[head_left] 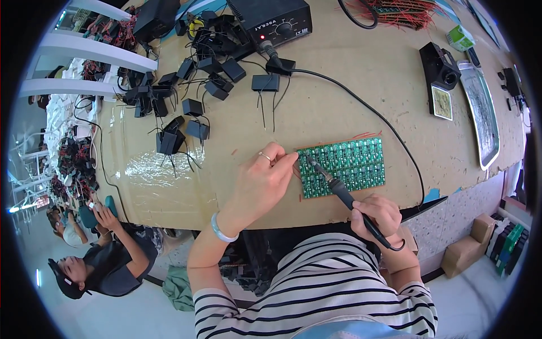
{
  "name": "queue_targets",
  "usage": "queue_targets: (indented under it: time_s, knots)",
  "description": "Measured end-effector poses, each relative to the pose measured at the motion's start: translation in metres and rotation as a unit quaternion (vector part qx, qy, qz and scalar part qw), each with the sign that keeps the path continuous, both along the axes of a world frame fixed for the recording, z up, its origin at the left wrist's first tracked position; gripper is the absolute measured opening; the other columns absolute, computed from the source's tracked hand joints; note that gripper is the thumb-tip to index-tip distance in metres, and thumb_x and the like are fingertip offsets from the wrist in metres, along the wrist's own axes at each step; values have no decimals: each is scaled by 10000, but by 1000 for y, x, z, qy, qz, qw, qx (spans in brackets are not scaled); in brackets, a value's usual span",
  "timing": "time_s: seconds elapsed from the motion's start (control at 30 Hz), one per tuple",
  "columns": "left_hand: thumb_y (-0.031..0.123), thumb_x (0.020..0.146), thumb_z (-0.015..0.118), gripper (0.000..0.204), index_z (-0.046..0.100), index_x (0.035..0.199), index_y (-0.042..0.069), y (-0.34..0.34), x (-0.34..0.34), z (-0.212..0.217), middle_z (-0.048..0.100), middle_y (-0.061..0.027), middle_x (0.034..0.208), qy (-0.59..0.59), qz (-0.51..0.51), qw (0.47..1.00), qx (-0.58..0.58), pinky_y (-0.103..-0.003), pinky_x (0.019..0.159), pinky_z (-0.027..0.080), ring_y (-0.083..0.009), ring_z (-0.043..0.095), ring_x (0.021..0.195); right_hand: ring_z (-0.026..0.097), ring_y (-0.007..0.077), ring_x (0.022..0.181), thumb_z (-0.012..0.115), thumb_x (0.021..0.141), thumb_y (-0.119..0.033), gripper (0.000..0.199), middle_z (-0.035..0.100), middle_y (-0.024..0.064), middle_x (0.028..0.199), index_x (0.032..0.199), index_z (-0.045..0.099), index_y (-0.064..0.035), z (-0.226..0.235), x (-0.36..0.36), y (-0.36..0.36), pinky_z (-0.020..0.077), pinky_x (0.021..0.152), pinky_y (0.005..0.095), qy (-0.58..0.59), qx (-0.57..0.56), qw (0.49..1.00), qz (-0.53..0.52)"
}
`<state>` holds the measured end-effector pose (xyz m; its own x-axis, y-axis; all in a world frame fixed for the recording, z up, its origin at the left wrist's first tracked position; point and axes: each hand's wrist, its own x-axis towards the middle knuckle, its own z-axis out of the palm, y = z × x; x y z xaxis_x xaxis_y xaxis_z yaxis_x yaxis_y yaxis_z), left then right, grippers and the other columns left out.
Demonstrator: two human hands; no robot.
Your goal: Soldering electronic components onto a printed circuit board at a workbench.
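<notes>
Pale-blue fabric [353, 329] lies nearest, below a striped knit shirt [316, 265]; right hand [377, 216] grips a soldering iron [345, 196], slender metal barrel angled over the left part of a flat, rectangular green circuit board [358, 164]; left hand [265, 178] has fingertips closed together at the board's upper-left corner, contents indistinct; brown, partly glossy-taped tabletop [350, 62] supports the board; speckled panel [451, 217] stands beyond; white lettering marks the black control unit [274, 22].

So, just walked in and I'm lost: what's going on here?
The right hand of someone in a striped shirt holds a soldering iron, its tip at the left part of a green circuit board. The left hand is at the board's upper left corner; whether it grips anything is too small to tell. Black boxes lie farther left.
</notes>
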<state>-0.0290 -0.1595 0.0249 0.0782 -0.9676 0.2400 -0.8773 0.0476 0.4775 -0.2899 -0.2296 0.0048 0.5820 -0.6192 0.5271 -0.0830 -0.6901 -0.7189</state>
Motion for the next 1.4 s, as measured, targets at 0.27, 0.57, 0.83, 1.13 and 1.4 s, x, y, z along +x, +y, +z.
queue_targets:
  time_s: [0.27, 0.57, 0.83, 1.13, 1.4]
  knots:
    - [24, 795, 744, 234, 754, 1020, 87, -2, -2, 0, 578, -24, 911, -29, 2, 1000, 4, -311, 578, 517, -154, 623, 656, 631, 212, 592, 774, 697, 41, 303, 651, 51, 762, 978, 687, -31, 4, -15, 4, 529, 547, 308, 11, -28, 999, 10]
    - [40, 784, 727, 217, 709, 999, 59, -2, -4, 1, 521, -26, 898, -63, -8, 998, -3, -300, 560, 511, -152, 616, 712, 638, 246, 570, 696, 775, 50, 206, 637, 100, 731, 956, 613, 0, -3, -36, 6, 531, 527, 340, -32, 17, 998, -55]
    - [62, 839, 749, 148, 732, 984, 85, -3, -6, 2, 572, -28, 890, -32, 20, 999, 18, -322, 559, 512, -164, 621, 625, 647, 226, 563, 668, 818, 32, 193, 626, 93, 746, 994, 595, -3, 4, -27, 5, 532, 537, 337, -12, 14, 1000, -6]
    - [148, 904, 730, 190, 703, 1074, 69, -7, -8, 12, 628, -54, 950, -65, 37, 996, 42, -369, 656, 543, -260, 673, 777, 648, 221, 568, 642, 827, 58, 182, 621, 88, 721, 991, 589, 0, 10, -36, 5, 532, 543, 331, -12, 9, 999, -30]
    - [172, 912, 712, 275, 652, 1142, 34, -3, -32, 1, 613, -81, 959, -13, -41, 996, 74, -370, 707, 561, -259, 660, 868, 638, 215, 567, 660, 830, 29, 167, 620, 83, 711, 975, 588, -15, 8, -54, 9, 524, 540, 325, -9, 6, 997, -75]
